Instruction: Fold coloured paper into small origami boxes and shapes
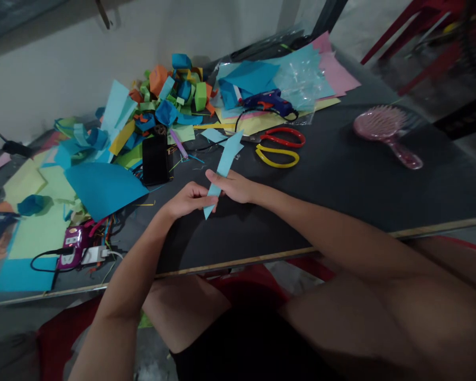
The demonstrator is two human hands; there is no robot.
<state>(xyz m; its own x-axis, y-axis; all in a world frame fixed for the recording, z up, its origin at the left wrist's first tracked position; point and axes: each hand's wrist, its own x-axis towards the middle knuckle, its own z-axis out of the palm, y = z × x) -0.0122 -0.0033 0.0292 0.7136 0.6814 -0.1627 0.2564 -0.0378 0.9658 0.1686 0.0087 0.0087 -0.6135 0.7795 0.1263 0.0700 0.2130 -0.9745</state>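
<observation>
A light blue paper strip [225,163] with slanted, pointed ends is held above the dark table, tilted up to the right. My left hand [193,201] pinches its lower end between thumb and fingers. Higher up, my right hand [234,186] grips the same strip, its thumb lying across the front. Just beyond the strip lie scissors with one red and one yellow handle loop [277,157], their blades partly hidden behind the paper. Another light blue paper piece [214,135] rests behind the strip's upper end.
A heap of folded colored paper pieces [166,98] fills the back. A blue glue gun [269,100] lies on paper sheets and plastic. The phone [155,161] is left of my hands, near a purple power socket [74,246]. A pink hairbrush [386,129] lies at right.
</observation>
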